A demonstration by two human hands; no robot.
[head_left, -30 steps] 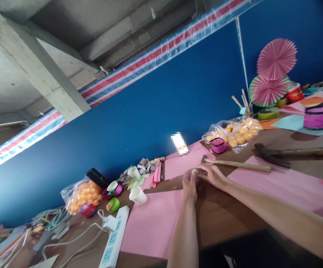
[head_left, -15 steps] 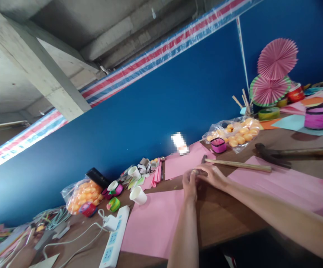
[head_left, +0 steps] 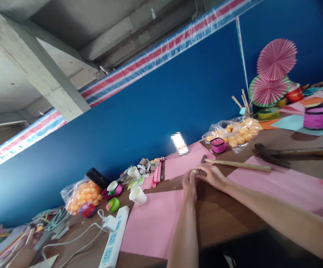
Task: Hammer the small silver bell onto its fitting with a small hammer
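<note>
My left hand (head_left: 189, 184) and my right hand (head_left: 212, 176) meet over the brown tabletop (head_left: 219, 219), fingertips curled together. Between them is a small pale, roundish piece (head_left: 195, 172), mostly covered by the fingers; its kind cannot be made out. Both hands are closed around it. Left of my left hand lies a pink paper sheet (head_left: 152, 223), and another pink sheet (head_left: 284, 186) lies beyond my right forearm. Just past my right hand, a small hammer (head_left: 238, 164) with a wooden handle rests on the table.
A claw hammer (head_left: 273, 154) lies at the right. White paper cups, including one nearby (head_left: 138, 195), stand left of centre. A power strip (head_left: 115, 238) with cables is at front left, near another person's hand (head_left: 24, 255). Bags of orange balls (head_left: 241, 136) sit along the blue partition (head_left: 139, 130).
Almost nothing differs. My fingers have shifted very slightly around the small piece, and a bit more of it shows.
</note>
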